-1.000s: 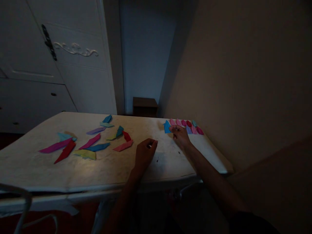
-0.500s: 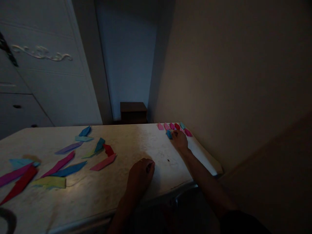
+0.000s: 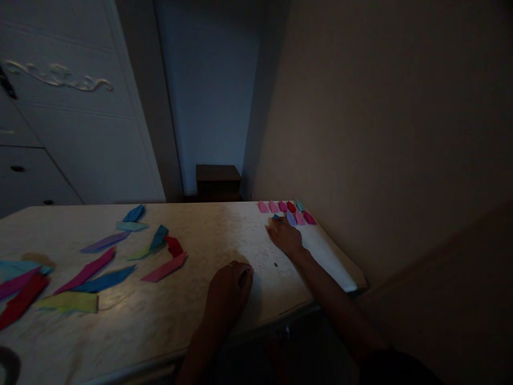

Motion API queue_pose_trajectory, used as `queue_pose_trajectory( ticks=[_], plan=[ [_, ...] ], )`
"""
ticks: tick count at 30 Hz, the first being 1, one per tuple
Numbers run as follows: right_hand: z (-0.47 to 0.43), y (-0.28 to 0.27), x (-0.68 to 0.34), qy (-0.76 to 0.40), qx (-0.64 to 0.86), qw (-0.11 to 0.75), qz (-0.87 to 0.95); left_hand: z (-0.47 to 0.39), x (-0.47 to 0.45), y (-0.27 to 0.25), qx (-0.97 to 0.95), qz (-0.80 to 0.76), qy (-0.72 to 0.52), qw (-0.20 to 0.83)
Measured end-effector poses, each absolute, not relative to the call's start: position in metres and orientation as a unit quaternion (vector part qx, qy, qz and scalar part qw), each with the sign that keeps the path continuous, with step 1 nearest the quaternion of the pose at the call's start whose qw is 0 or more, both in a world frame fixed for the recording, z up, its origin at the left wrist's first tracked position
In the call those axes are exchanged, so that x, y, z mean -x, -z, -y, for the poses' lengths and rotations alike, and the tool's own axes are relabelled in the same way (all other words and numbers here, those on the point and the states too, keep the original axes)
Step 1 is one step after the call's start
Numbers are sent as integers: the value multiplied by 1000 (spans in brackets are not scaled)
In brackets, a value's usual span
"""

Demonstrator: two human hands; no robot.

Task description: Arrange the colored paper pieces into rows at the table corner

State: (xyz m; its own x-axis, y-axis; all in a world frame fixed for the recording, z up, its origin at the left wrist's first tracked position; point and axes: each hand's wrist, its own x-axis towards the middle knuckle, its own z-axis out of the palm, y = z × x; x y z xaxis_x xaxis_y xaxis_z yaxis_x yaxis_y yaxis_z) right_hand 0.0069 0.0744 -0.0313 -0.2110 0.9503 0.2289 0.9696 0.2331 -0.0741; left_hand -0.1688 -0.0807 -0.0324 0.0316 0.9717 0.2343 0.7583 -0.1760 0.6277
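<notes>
My right hand [image 3: 285,235] reaches to the far right of the table, its fingers bent over a small blue folded paper piece [image 3: 276,217]. Most of that piece is hidden beneath the fingers. Beside it lie a lavender folded paper [image 3: 291,218], a pink one [image 3: 300,218] and a magenta one [image 3: 309,217]. Behind these runs a row of several more small folded papers, among them a red one [image 3: 291,207]. My left hand [image 3: 229,289] rests on the table nearer to me, its fingers curled closed, with nothing visible in them.
On the table's left side lie several longer folded paper strips, including a blue strip [image 3: 106,279], a yellow-green strip [image 3: 70,302] and a pink strip [image 3: 165,267]. A wall [image 3: 380,133] borders the table's right edge. Behind stand a white cabinet [image 3: 80,128] and a low brown shelf [image 3: 218,172].
My right hand has shifted slightly left and toward me, now covering most of the blue piece. The lavender and pink pieces have come into sight. My left hand stays about where it was.
</notes>
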Motion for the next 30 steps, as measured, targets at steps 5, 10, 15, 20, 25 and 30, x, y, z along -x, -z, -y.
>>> queue_pose_trajectory(
  ticks=[5, 10, 15, 20, 25, 30],
  plan=[
    [-72, 31, -6, 22, 611, 185, 769, 81, 169, 30, -702, -620, -308, 170],
    [-64, 33, 5, -51, 514, 257, 816, 82, 167, 29, -697, -622, -313, 169],
    [-49, 35, 18, -97, 433, 233, 865, 85, 166, 26, -690, -627, -318, 170],
    [-46, 37, 17, -112, 385, 223, 889, 88, 166, 26, -679, -635, -327, 170],
    [-46, 35, 22, -131, 383, 226, 886, 88, 168, 27, -675, -622, -352, 183],
    [-38, 34, 31, -157, 356, 201, 899, 97, 173, 25, -656, -617, -379, 213]
  ],
)
